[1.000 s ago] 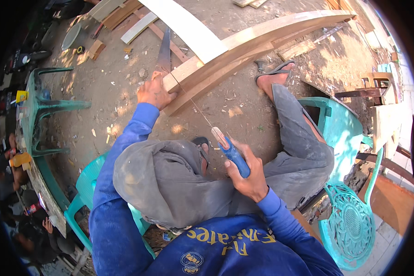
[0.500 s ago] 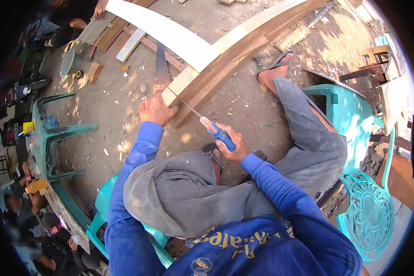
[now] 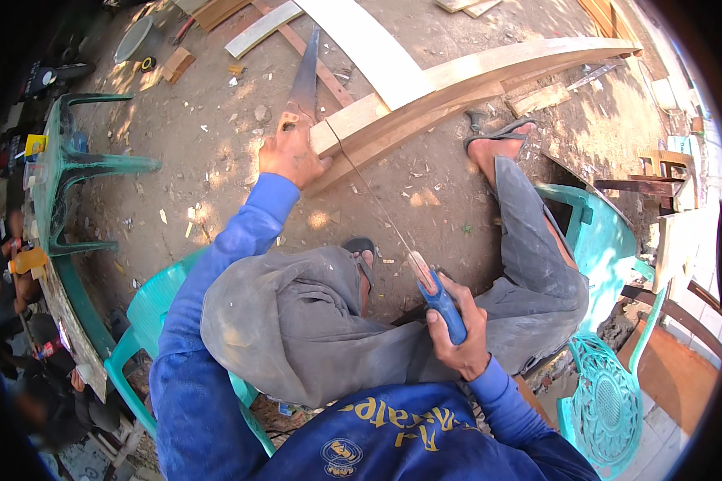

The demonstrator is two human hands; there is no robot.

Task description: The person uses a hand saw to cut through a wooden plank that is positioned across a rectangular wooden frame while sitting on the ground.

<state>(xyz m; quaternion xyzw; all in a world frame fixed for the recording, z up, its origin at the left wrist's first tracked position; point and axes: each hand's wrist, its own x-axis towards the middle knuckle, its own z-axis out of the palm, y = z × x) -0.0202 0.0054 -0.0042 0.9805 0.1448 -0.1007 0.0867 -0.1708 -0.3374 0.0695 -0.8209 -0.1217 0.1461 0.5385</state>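
Observation:
My right hand (image 3: 461, 325) is wrapped round the blue handle of a handsaw (image 3: 440, 301) close above my right thigh. Its thin blade, seen nearly edge-on, runs up and left to the near end of a long wooden beam (image 3: 353, 120), crossing close to that end. My left hand (image 3: 293, 152) grips the end of the beam, thumb against its near side; some of its fingers are hidden. Just beyond this hand lies a second handsaw (image 3: 306, 76) with a wooden handle, on the ground. A white board (image 3: 369, 48) rests across the beam.
Loose planks (image 3: 263, 28) and a wood block (image 3: 178, 64) lie on the dirt ground near a grey bucket (image 3: 136, 40). An upturned green plastic chair (image 3: 64, 172) is at left, another green chair (image 3: 606, 401) at right. People sit at far left.
My right hand has drawn the saw back toward me, down and right, exposing more blade. The view has shifted. Another person's hand at the board's far end has left the picture.

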